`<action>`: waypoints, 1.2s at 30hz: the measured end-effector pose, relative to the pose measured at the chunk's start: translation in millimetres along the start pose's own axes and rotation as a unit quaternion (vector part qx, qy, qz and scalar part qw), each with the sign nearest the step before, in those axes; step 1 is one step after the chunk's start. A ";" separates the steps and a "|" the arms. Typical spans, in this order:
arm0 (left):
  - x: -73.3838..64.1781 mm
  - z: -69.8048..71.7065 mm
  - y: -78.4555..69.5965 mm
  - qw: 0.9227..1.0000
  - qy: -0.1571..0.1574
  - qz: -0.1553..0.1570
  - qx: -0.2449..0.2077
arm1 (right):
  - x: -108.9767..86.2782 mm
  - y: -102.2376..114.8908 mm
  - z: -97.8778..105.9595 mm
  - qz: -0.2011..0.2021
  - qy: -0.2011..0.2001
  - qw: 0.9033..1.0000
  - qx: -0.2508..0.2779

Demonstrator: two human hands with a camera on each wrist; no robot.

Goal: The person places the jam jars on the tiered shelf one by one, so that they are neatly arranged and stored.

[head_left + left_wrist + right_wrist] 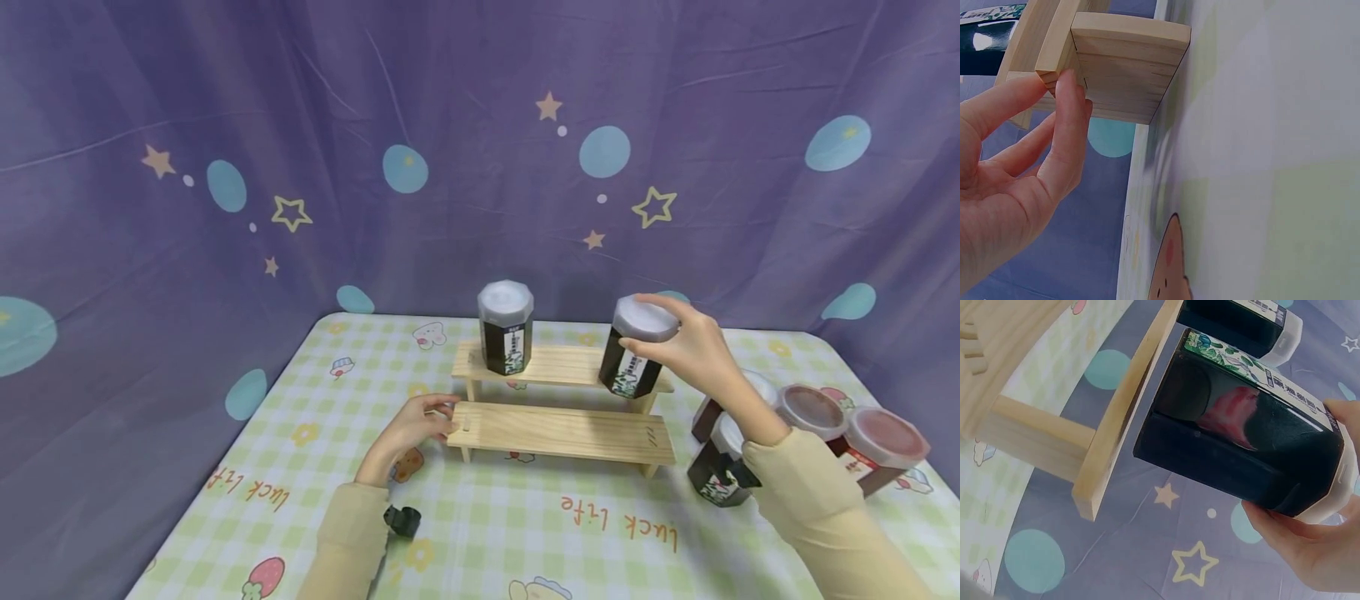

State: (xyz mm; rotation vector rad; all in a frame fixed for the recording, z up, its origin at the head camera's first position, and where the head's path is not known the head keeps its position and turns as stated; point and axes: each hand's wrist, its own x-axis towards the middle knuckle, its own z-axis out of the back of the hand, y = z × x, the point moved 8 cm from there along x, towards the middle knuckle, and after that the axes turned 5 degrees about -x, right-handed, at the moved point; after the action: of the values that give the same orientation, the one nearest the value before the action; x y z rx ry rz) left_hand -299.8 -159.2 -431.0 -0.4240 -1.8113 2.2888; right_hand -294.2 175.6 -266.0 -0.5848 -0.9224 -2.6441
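Note:
A small two-tier wooden shelf [562, 429] stands on the table. My left hand [414, 427] pinches the left end of its lower board, thumb and fingertips at the corner [1054, 59] in the left wrist view. My right hand [693, 350] grips a dark jar [628, 367] by its frosted white lid [643, 317]. That jar is slightly tilted over the right end of the upper board [566, 365]; in the right wrist view its base [1160, 406] appears just off the wood. A similar dark jar [506, 342] stands upright towards the left end of the upper board.
To the right, partly behind my right forearm, stand several more jars: a dark one [716, 475] in front and reddish-lidded ones [885, 442] farther right. A checked cloth [337, 533] covers the table. A purple curtain [480, 225] hangs behind.

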 end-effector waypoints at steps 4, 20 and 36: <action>4.4 2.2 7.3 1.000 -0.002 -0.006 0.005 | 5.5 1.2 -6.5 -0.007 0.010 1.000 0.006; 6.7 3.6 7.6 1.000 -0.012 0.001 -0.001 | 25.6 11.8 -29.3 0.004 0.023 1.000 0.019; -9.9 -4.6 -19.1 1.000 0.012 0.001 -0.003 | 38.6 28.0 -49.6 0.022 0.026 0.999 0.031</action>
State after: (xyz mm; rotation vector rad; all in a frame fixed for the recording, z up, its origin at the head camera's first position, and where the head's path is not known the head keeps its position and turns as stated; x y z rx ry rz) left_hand -289.5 -153.7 -412.3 -0.4516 -1.8069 2.2709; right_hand -331.3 117.7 -268.9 -0.5120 -0.9617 -2.5695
